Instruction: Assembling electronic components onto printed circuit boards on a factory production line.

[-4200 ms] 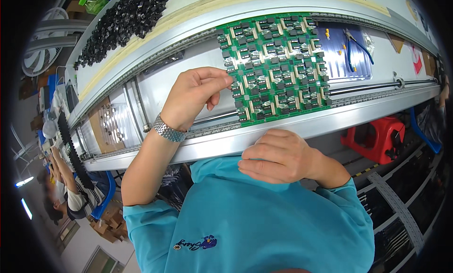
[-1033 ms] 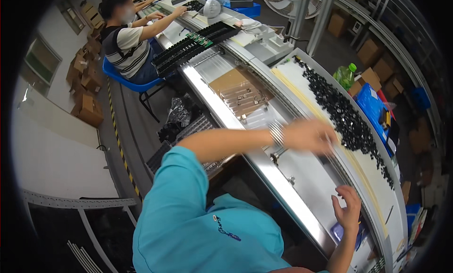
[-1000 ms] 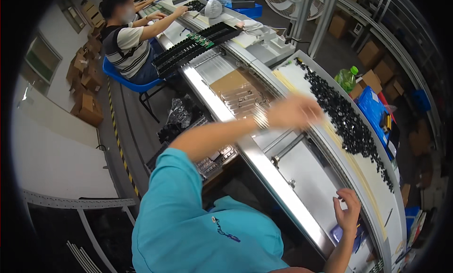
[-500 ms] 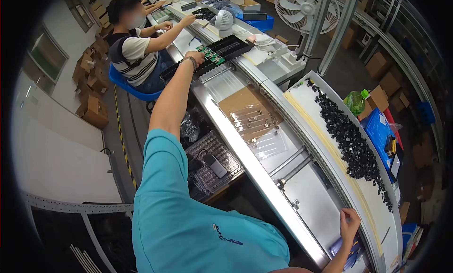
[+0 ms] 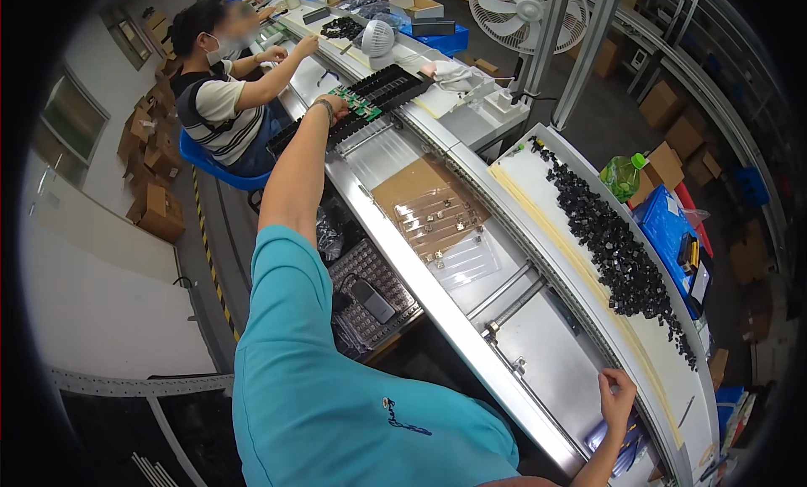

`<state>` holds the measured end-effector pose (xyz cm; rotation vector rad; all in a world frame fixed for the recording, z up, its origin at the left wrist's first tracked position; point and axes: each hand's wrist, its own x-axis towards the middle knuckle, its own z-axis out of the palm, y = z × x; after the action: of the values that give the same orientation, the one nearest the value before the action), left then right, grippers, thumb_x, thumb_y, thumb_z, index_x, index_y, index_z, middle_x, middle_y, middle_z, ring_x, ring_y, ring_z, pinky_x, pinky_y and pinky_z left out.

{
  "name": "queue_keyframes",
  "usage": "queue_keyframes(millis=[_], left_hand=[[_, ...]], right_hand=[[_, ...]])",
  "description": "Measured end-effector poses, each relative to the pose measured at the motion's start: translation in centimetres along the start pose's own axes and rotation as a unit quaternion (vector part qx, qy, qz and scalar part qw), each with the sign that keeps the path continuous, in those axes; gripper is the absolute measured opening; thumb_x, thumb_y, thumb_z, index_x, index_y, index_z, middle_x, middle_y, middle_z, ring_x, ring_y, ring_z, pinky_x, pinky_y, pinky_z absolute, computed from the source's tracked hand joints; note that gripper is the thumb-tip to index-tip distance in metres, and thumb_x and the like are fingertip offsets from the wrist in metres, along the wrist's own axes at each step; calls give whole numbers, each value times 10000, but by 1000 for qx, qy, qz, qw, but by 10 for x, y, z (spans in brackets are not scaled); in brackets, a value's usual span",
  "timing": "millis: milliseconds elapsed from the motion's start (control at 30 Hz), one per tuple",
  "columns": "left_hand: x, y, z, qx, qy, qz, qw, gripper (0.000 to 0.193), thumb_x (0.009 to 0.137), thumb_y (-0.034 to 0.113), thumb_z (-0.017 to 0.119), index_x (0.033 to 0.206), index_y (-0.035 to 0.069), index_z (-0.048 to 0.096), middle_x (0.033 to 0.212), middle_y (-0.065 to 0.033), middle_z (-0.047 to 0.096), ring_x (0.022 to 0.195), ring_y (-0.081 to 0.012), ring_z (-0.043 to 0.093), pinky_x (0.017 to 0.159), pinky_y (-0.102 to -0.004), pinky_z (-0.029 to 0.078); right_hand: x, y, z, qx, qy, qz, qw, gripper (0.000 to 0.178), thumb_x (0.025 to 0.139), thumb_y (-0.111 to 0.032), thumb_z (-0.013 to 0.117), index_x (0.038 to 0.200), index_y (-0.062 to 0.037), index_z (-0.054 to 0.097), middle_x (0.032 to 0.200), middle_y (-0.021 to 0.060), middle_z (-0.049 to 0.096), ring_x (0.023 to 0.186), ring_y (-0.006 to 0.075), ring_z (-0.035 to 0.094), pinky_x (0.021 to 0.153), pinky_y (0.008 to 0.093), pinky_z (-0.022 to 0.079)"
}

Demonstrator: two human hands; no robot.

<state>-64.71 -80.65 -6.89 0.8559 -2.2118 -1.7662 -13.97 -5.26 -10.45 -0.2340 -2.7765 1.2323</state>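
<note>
My left arm stretches far forward over the bench. At its end, my left hand (image 5: 334,108) is closed at the near edge of green circuit boards (image 5: 361,106), its fingertips partly hidden. These boards lie across a long black slotted rack (image 5: 402,87) that spans the bench. Low on the right, my right hand (image 5: 618,396) hovers by the bench rail with fingers loosely curled in, and nothing shows in them. Beneath its wrist lies a purple-blue item (image 5: 624,449), partly covered by the forearm.
A co-worker (image 5: 220,108) sits at far left, arms over the bench. Clear plastic trays with small metal parts (image 5: 441,222) lie mid-bench. Small black parts (image 5: 609,243) are heaped on the right-hand shelf (image 5: 546,226). A metal post (image 5: 580,58) and large fan (image 5: 528,16) stand behind.
The view has shifted, so the bench sits slightly further left in the picture. My left hand stays at the circuit boards, and my right hand keeps its curled pose.
</note>
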Motion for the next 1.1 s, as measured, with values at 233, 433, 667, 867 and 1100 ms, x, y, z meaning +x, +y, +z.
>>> queue_keyframes(millis=[233,433,667,867,1100], left_hand=[[-28,17,-7,-52,5,45,998,111,950,178,670,910,78,694,690,9,613,491,-69,430,416,-215,278],[-58,27,2,-92,-11,77,993,101,970,174,662,958,78,692,700,24,597,496,-47,406,407,-201,249],[-49,24,-57,-53,-228,16,972,101,993,171,654,1015,78,689,712,41,580,501,-20,378,395,-184,216],[-187,23,41,-58,-374,-43,925,108,1009,168,648,1055,79,687,720,53,567,505,-1,358,387,-173,192],[-465,-41,174,64,-594,16,802,170,948,137,706,1038,6,764,661,37,606,516,-28,422,435,-187,284]], right_hand=[[4,-2,3,-1,-19,2,1000,119,855,-21,711,944,57,727,840,97,672,704,169,575,681,263,484],[-11,0,4,2,-19,21,1000,116,857,-27,715,941,52,730,834,94,672,692,166,572,672,267,486],[15,-20,-12,-40,-58,-72,995,66,872,-63,744,911,-12,732,825,68,693,671,176,575,638,287,489],[88,-11,-52,-205,50,-50,976,204,917,-177,731,1051,-27,761,915,65,716,716,167,598,678,300,500],[115,6,-40,-269,143,-146,941,296,933,-190,717,1188,-44,741,1078,60,727,804,167,656,749,307,540]])
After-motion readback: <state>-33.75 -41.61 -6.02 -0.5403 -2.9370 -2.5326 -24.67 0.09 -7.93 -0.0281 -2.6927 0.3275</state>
